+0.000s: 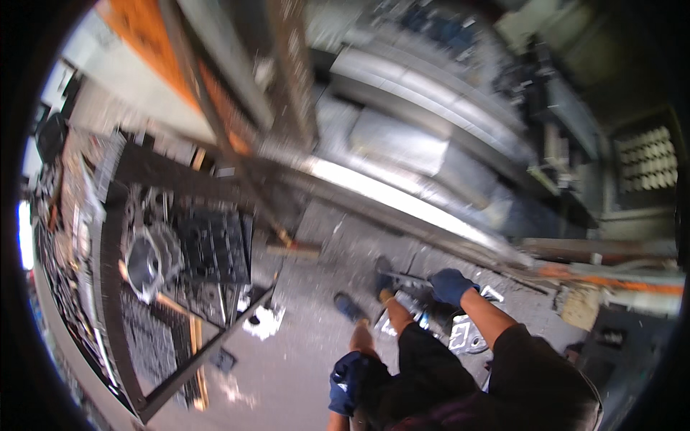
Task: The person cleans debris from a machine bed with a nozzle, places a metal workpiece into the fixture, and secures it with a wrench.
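My right hand, in a dark blue glove, is stretched out at the right of my feet. Its fingers look closed round one end of a thin dark bar, which points left toward my shoe; blur hides its exact kind. Below it on the floor lie grey metal parts, among them a light flat casting. My left hand, also gloved in dark blue, hangs low beside my left thigh. Its fingers are blurred, and I cannot make out anything in it.
At the left stands a dark metal frame with a round, hollow metal housing and a dark block. A large machine with a pale metal bed fills the far side. Brown cardboard lies at the right.
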Demonstrator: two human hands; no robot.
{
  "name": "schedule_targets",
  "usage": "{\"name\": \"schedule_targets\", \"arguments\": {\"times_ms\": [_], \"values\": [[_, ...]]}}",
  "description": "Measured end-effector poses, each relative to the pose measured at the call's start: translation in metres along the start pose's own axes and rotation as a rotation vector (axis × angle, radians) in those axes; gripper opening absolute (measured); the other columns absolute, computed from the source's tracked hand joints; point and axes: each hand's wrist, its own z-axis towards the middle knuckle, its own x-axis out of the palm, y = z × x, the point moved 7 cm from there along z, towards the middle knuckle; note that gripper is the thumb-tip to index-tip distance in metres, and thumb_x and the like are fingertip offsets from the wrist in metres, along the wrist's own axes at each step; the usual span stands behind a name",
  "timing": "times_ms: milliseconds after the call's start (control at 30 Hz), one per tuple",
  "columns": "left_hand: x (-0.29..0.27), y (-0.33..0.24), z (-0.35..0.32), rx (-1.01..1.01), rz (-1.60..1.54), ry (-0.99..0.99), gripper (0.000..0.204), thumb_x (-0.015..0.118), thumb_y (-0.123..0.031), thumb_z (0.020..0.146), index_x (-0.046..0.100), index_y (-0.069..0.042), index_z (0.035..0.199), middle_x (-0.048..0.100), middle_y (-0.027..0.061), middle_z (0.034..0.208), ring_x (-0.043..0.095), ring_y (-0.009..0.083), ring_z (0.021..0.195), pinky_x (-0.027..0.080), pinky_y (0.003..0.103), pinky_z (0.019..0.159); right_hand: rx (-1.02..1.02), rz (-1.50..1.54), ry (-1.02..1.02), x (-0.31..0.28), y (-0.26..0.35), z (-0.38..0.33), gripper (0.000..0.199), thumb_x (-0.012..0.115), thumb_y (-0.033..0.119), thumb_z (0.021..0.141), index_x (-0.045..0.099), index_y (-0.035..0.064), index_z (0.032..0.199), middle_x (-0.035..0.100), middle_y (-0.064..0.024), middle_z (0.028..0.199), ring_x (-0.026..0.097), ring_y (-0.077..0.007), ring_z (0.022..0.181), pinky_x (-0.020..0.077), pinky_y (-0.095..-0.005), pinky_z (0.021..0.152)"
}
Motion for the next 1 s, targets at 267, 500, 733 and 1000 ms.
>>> {"name": "schedule_targets", "arguments": {"times_ms": [267,500,733,1000], "values": [[0.097,-0.219,0.062,0.847,0.392,0.554,0.093,0.083,-0.034,0.068,0.036,-0.001,0.141,0.042,0.0217,0.141,0.040,0.0331,0.132,0.032,0.038,0.109,-0.004,-0.311,-0.263,-0.156,-0.031,-0.324,0.015,0.060,0.019,0.072,0.067,0.0064,0.078,0.067,-0.0180,0.075,0.067,-0.0354,0.070,0.0517,-0.0457,0.060],[0.284,-0.221,0.045,0.541,0.190,1.257,0.058,0.051,-0.034,0.095,0.037,-0.002,0.141,0.039,0.0147,0.146,0.037,0.0297,0.133,0.028,0.039,0.114,0.022,-0.120,-0.264,-0.235,-0.032,-0.432,0.022,0.063,0.020,0.075,0.067,0.0076,0.092,0.068,-0.0171,0.086,0.066,-0.0360,0.081,0.0520,-0.0428,0.072],[0.297,-0.344,0.074,0.443,0.251,1.200,0.041,0.055,-0.022,0.092,0.055,-0.003,0.129,0.062,0.0123,0.121,0.061,0.0226,0.104,0.048,0.035,0.094,0.035,0.097,-0.376,-0.228,-0.158,-0.411,0.033,0.067,0.024,0.078,0.067,0.0199,0.111,0.069,-0.0133,0.093,0.066,-0.0343,0.083,0.0529,-0.0416,0.074],[0.362,-0.627,0.173,0.489,0.602,0.798,0.038,0.054,-0.011,0.090,0.061,-0.019,0.126,0.063,0.0004,0.124,0.062,0.0101,0.097,0.051,0.024,0.081,0.333,0.731,-0.860,-0.383,-0.306,-0.408,0.017,0.072,0.029,0.076,0.074,0.0226,0.092,0.066,-0.0139,0.075,0.061,-0.0321,0.062,0.0514,-0.0383,0.062]]}}
